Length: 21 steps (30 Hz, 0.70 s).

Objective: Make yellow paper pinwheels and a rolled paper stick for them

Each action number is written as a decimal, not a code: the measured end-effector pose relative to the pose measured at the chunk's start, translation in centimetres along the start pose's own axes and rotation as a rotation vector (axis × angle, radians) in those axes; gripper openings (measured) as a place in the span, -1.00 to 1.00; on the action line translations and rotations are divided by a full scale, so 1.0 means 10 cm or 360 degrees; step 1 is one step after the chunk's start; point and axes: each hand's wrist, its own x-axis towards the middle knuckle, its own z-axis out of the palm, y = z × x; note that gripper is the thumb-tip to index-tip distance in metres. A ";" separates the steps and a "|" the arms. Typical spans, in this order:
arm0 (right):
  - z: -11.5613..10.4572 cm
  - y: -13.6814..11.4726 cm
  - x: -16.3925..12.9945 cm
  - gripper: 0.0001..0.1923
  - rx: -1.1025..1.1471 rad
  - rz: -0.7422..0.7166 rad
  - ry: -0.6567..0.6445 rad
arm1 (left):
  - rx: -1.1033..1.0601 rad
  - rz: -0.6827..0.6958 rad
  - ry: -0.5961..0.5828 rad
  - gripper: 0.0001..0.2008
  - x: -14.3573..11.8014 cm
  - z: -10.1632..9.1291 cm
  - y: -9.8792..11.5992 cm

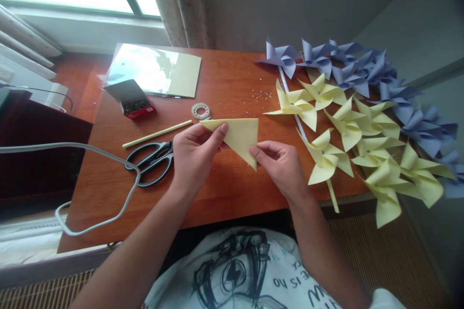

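Note:
A pale yellow paper folded into a triangle (242,139) is held just above the wooden table (224,82) near its front edge. My left hand (194,154) pinches the triangle's upper left edge with thumb and fingers. My right hand (281,164) grips its lower right point. Black scissors (152,160) lie just left of my left hand, with a yellow paper stick (156,133) beyond them. A roll of tape (200,111) sits right behind the triangle.
Several finished yellow pinwheels (348,140) and lilac pinwheels (362,70) cover the table's right side. At the back left lie a sheet stack (159,68) and a red-and-black box (132,99). A white cable (108,154) loops across the left front corner.

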 end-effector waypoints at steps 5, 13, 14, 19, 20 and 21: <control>-0.01 0.00 -0.01 -0.77 0.0019 0.0013 -0.0068 | -0.0046 -0.0002 0.0042 -0.76 0.02 -0.02 -0.03; 0.01 0.05 -0.02 -0.80 0.0059 0.0053 -0.0097 | -0.0067 0.0041 0.0139 -0.80 0.05 -0.02 -0.05; 0.01 0.06 -0.02 -0.81 0.0058 0.0046 -0.0088 | -0.0068 0.0046 0.0150 -0.80 0.05 -0.02 -0.05; 0.01 0.07 -0.03 -0.83 0.0076 0.0036 -0.0120 | -0.0107 0.0053 0.0177 -0.80 0.05 -0.03 -0.06; 0.00 0.07 -0.03 -0.83 0.0059 0.0026 -0.0134 | -0.0114 0.0051 0.0178 -0.79 0.05 -0.03 -0.07; 0.00 0.06 -0.03 -0.84 0.0034 0.0013 -0.0151 | -0.0126 0.0045 0.0179 -0.79 0.06 -0.03 -0.07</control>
